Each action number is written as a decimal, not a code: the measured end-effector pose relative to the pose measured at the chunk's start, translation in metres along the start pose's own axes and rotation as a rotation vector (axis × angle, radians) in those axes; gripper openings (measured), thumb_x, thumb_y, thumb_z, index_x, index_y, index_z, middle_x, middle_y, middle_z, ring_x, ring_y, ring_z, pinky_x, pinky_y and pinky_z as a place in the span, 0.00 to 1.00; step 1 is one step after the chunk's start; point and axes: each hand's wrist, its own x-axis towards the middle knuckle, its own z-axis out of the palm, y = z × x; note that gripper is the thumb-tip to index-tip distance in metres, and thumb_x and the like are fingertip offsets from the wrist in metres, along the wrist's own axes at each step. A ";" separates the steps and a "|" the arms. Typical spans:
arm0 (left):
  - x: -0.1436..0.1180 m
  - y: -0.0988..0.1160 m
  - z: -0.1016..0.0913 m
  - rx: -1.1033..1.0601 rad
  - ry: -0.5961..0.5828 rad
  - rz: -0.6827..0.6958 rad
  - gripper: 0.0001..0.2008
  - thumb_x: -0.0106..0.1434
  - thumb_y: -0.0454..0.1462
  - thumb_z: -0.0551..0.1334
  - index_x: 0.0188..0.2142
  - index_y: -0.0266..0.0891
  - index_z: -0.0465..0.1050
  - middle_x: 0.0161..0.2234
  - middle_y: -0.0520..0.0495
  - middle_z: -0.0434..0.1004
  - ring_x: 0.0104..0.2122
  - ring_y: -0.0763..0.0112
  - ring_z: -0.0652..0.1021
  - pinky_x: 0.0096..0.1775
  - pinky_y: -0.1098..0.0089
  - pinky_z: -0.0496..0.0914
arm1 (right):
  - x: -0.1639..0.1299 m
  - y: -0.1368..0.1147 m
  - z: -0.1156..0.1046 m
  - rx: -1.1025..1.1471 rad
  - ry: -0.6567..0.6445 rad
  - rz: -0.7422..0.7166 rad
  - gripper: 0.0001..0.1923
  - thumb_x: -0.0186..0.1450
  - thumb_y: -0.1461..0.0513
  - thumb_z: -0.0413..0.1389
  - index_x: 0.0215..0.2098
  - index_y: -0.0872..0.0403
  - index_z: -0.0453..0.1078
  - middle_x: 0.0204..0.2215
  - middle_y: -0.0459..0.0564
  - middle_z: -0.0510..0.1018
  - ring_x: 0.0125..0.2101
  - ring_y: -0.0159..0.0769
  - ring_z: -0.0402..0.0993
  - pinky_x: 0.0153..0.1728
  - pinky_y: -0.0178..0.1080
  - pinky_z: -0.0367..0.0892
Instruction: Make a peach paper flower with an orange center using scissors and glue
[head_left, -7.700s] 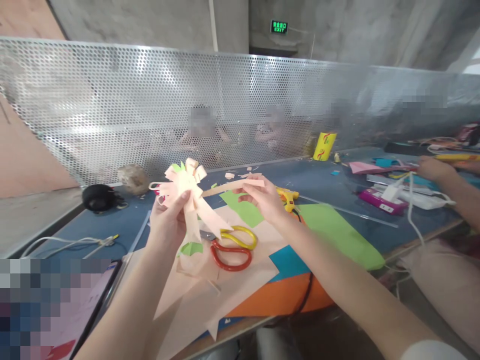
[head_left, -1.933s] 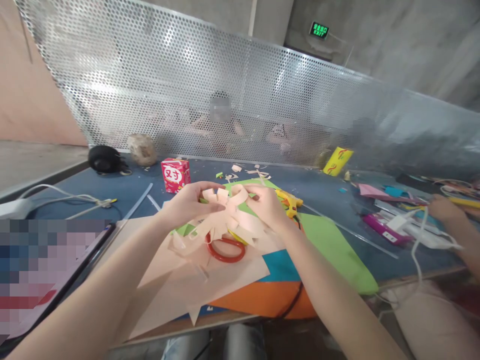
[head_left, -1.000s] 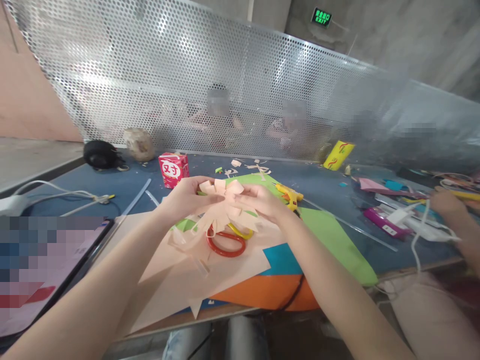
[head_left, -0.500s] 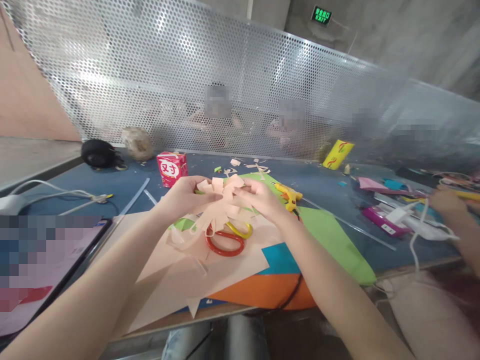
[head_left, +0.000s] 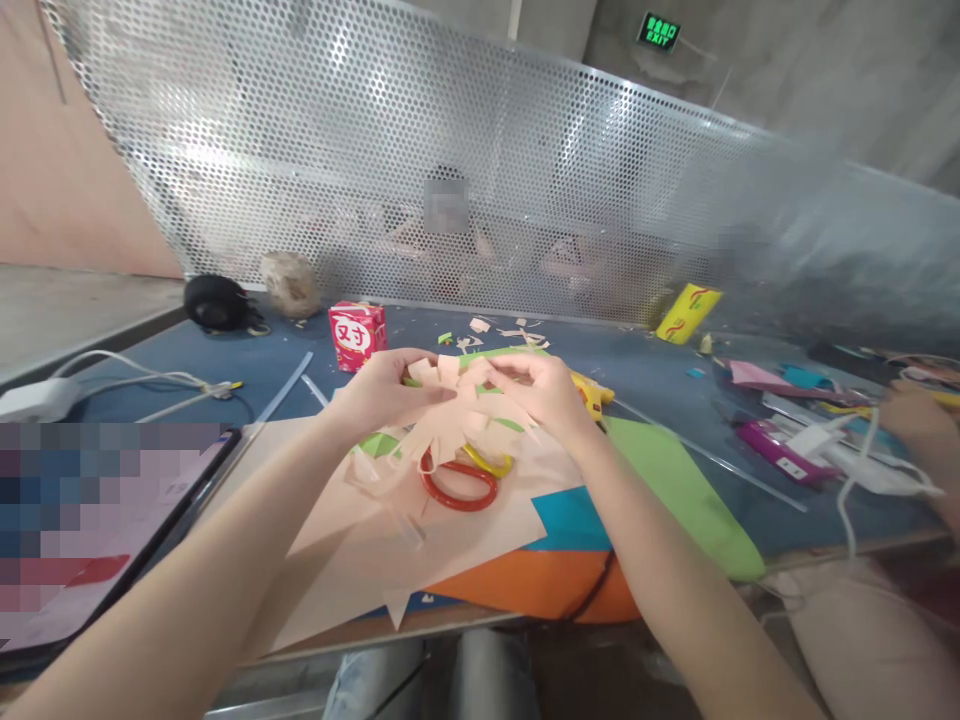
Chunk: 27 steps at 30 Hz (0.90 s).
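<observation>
Between my hands is a peach paper flower [head_left: 442,415] with cut strips for petals, some of them curled. My left hand [head_left: 386,392] grips its left side, fingers behind and thumb in front. My right hand [head_left: 536,385] pinches a petal at the upper right. Just below the flower lie scissors with red and yellow handles [head_left: 459,490], partly hidden by it. They rest on a large peach paper sheet [head_left: 345,570]. Behind my right hand shows part of a yellow glue gun [head_left: 592,396].
A pink-red box [head_left: 358,337], paper scraps [head_left: 517,335] and a yellow packet [head_left: 688,313] stand or lie farther back. Green paper [head_left: 675,490], blue paper [head_left: 570,515] and orange paper [head_left: 540,585] spread rightward. A tablet [head_left: 112,540] lies left. A co-worker's arm [head_left: 919,420] reaches in at right.
The view has shifted slightly, so most things sit a little farther right. My right hand has turned a little and its fingers are bent more over the petals. The left hand keeps its hold.
</observation>
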 end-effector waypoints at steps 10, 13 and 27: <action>-0.001 0.003 -0.001 0.013 -0.003 -0.022 0.13 0.43 0.40 0.68 0.25 0.38 0.68 0.17 0.57 0.63 0.17 0.77 0.65 0.18 0.76 0.56 | 0.000 -0.001 0.000 0.207 -0.095 0.158 0.09 0.57 0.58 0.58 0.34 0.54 0.76 0.31 0.49 0.81 0.35 0.38 0.77 0.40 0.41 0.71; -0.002 0.004 -0.001 -0.003 -0.009 -0.042 0.12 0.42 0.39 0.68 0.23 0.37 0.66 0.16 0.58 0.61 0.16 0.79 0.63 0.18 0.77 0.54 | 0.000 -0.001 0.001 0.313 -0.101 0.212 0.09 0.56 0.59 0.59 0.35 0.54 0.75 0.32 0.49 0.81 0.35 0.37 0.78 0.40 0.40 0.71; -0.001 0.003 0.000 -0.022 -0.010 -0.047 0.11 0.42 0.37 0.68 0.25 0.37 0.70 0.17 0.58 0.63 0.16 0.80 0.63 0.17 0.78 0.55 | 0.000 0.002 0.002 0.269 -0.141 0.130 0.10 0.59 0.59 0.57 0.36 0.55 0.75 0.34 0.49 0.81 0.37 0.36 0.77 0.41 0.39 0.71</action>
